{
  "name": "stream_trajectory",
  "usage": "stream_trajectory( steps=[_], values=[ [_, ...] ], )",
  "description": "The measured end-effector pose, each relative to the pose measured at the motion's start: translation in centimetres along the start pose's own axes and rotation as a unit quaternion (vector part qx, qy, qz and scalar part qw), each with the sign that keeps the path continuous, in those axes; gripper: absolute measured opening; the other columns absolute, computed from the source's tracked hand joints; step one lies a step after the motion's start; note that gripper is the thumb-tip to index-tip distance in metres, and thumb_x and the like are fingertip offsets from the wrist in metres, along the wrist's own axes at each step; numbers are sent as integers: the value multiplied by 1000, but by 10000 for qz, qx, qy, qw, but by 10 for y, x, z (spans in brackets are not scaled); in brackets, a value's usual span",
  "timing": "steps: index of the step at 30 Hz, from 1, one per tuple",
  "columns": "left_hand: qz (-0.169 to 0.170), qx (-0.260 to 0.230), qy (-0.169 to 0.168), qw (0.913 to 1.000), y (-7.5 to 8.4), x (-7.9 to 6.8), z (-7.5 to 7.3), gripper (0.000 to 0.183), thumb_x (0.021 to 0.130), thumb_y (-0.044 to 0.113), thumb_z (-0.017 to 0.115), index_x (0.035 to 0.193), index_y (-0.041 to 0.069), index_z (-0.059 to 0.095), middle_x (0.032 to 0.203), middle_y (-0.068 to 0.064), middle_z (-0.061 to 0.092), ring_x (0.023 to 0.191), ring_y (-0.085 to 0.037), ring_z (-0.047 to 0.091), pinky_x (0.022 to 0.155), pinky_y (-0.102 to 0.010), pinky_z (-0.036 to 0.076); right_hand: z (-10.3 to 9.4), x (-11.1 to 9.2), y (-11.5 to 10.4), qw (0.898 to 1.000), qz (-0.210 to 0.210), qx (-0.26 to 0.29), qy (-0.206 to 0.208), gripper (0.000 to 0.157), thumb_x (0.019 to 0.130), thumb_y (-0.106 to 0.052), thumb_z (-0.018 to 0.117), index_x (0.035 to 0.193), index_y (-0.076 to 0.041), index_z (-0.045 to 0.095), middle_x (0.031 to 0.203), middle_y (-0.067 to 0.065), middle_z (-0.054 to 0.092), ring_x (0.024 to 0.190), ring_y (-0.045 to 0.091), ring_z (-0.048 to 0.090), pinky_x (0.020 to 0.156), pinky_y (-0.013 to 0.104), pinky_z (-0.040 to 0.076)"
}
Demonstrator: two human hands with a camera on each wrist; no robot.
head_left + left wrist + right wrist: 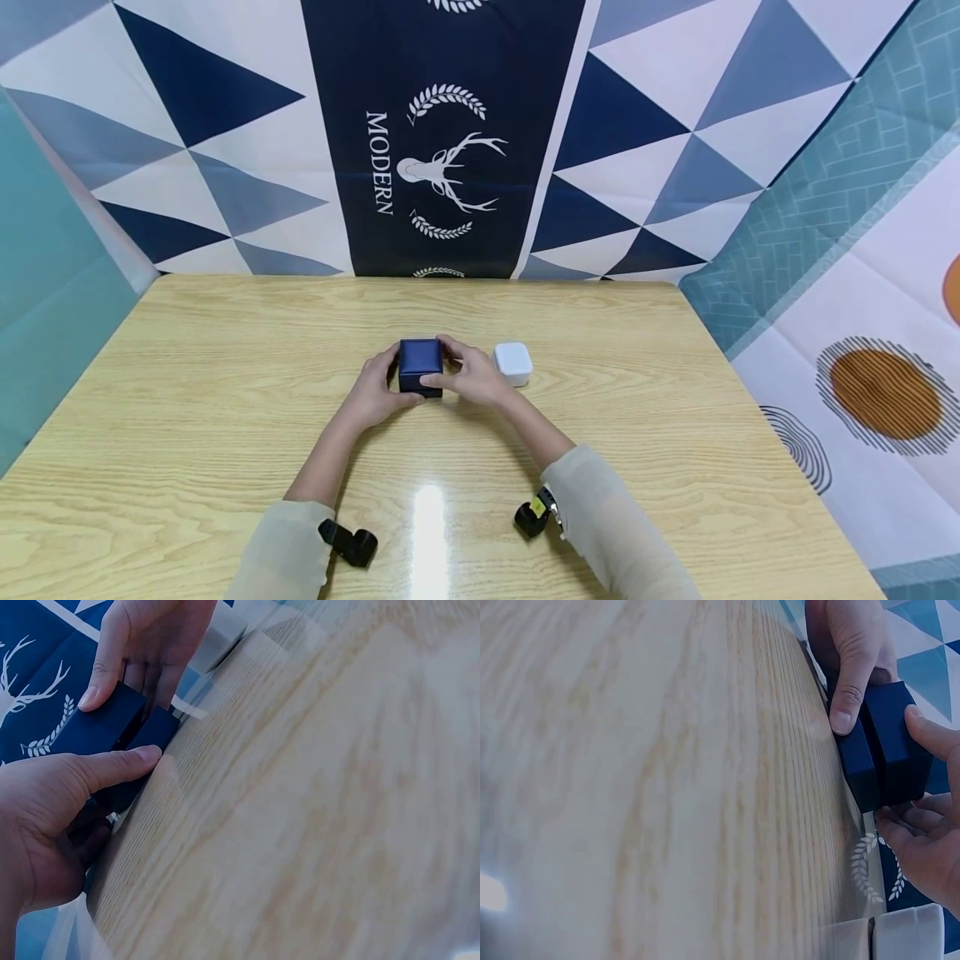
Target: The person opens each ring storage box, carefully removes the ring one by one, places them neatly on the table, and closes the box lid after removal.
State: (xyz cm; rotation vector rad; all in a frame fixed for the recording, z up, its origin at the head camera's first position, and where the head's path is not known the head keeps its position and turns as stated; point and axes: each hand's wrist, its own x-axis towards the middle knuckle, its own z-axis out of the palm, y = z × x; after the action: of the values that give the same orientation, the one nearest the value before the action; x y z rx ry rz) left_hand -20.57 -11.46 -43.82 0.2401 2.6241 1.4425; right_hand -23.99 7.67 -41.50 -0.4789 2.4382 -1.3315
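Observation:
A small navy blue jewelry box sits on the wooden table between both hands. My left hand grips its lower part from the left, with the thumb laid along the front of the base. From the other side my right hand holds the lid, its thumb on the front face and the fingers behind. In the right wrist view a dark gap runs between lid and base. The inside of the box is hidden.
Just right of my right hand stands a small white box with rounded corners. Behind the table's far edge hangs a patterned cloth with a deer head and triangles. Black cameras are strapped to both wrists.

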Motion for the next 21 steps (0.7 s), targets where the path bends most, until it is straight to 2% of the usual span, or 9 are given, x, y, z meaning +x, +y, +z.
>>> stream_trajectory(
  steps=[6, 21],
  values=[
    [25, 45, 21, 10000, 1, -1, 0, 94, 76, 19, 78, 148, 0, 20, 147, -23, 31, 135, -38, 27, 109, -50, 32, -1, -1, -1, 10000, -43, -54, 3, 80, 81, -29, 73, 146, -7, 32, 140, 14, 47, 127, 24, 48, 107, 35, 39],
    [118, 59, 108, 9999, 2, -2, 0, 94, 75, 18, 79, 148, 1, 22, 145, -23, 36, 132, -38, 32, 108, -50, 33, -2, -2, -2, 9998, -126, 143, 1, 78, 82, -25, 73, 145, -5, 32, 143, 15, 43, 128, 26, 47, 104, 38, 41]
  ],
)
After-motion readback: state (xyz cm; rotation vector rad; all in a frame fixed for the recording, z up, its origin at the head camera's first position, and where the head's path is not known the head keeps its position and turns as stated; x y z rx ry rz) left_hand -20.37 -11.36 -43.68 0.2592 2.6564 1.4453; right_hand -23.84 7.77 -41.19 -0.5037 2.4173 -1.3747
